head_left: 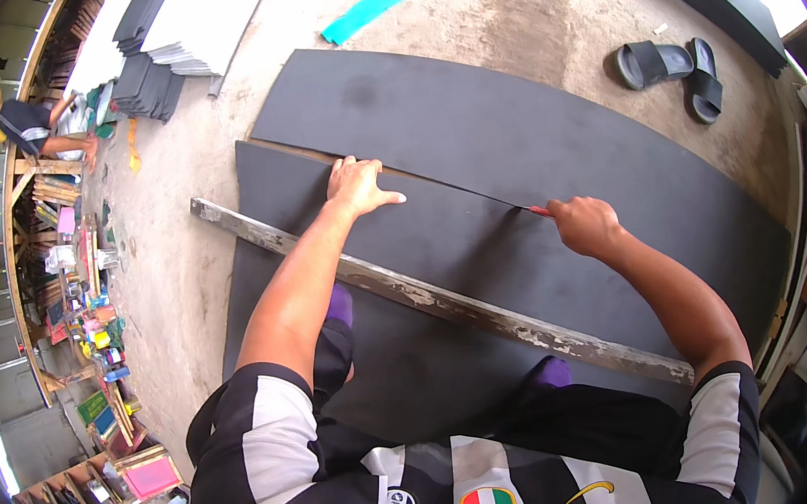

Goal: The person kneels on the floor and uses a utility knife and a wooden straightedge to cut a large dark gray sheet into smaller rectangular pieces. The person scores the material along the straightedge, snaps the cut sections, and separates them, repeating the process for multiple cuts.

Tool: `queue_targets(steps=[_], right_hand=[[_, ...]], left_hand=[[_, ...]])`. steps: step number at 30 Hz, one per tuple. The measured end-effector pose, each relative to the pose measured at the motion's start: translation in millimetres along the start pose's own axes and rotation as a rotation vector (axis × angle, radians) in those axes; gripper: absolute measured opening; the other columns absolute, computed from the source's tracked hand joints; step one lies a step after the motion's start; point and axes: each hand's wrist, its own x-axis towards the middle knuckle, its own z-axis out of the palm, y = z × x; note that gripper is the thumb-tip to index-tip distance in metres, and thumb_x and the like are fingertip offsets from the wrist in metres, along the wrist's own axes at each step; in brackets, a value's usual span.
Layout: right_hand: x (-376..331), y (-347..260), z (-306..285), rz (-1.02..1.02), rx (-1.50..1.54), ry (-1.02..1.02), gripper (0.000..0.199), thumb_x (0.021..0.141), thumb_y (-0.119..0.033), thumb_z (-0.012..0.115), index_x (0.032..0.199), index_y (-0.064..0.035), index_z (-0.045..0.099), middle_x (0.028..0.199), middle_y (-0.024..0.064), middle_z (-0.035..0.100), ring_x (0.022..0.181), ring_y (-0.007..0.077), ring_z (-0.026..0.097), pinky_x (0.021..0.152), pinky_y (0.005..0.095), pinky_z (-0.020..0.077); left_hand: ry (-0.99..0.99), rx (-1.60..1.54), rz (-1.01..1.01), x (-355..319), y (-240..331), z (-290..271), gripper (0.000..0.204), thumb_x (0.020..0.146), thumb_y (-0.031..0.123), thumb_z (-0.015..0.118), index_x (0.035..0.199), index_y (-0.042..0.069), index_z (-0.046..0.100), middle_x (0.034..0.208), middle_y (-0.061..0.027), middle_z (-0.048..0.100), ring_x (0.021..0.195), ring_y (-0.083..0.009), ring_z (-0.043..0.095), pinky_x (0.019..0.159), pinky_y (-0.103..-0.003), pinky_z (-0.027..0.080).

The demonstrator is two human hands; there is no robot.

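A bare concrete floor (514,0) carries large dark grey foam sheets (482,243), with a worn metal straightedge (449,304) lying across the nearer one and a pair of dark slippers (671,67) well apart beyond them. The left hand (356,186) lies flat on the sheet's far edge, fingers (387,197) spread and gripping nothing. The right hand (585,224) is closed around a red-handled cutter (540,209), whose tip meets the thin cut line in the sheet.
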Motion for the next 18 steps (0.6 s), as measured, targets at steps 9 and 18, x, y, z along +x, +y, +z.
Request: queue_targets(steps=[9, 18], right_hand=[[28, -46, -28, -0.092, 0.111, 0.153, 0.023, 0.100, -0.012, 0.054, 0.119, -0.0054, 0.064, 0.087, 0.0174, 0.076, 0.085, 0.0361, 0.077, 0.070, 0.0484, 0.0612], [51, -62, -18, -0.118, 0.081, 0.088, 0.027, 0.098, -0.009, 0.056, 0.123, -0.0065, 0.064, 0.094, 0.0157, 0.078, 0.088, 0.0346, 0.078, 0.073, 0.0470, 0.0632]], left_hand=[[-0.115, -0.001, 0.110, 13, 82, 22, 0.082, 0.071, 0.074, 0.083, 0.116, 0.006, 0.075, 0.112, -0.0105, 0.076, 0.122, -0.0281, 0.061, 0.113, -0.043, 0.041], [0.122, -0.096, 0.086, -18, 85, 20, 0.063, 0.070, 0.064, 0.089, 0.098, 0.009, 0.073, 0.103, -0.0063, 0.075, 0.110, -0.0259, 0.061, 0.107, -0.042, 0.042]])
